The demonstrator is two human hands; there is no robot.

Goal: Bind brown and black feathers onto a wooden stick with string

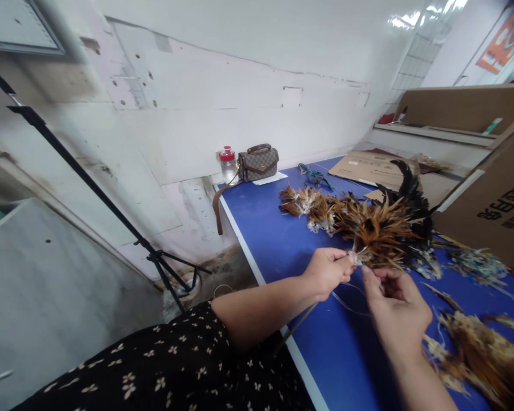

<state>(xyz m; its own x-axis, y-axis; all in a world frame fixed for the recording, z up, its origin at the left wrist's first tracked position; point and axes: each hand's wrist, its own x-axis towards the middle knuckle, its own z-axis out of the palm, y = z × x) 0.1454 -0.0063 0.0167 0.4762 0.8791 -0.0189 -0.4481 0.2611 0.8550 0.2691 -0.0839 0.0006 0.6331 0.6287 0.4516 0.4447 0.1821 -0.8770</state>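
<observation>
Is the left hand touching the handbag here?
No: the left hand has its grip on the pale end of a feather bunch, while the handbag stands apart beside the red-lidded bottle.

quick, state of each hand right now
Left hand: closed, pinching a brown feather bundle by its whitish base.
Right hand: curled beside it; any hold cannot be told.
</observation>
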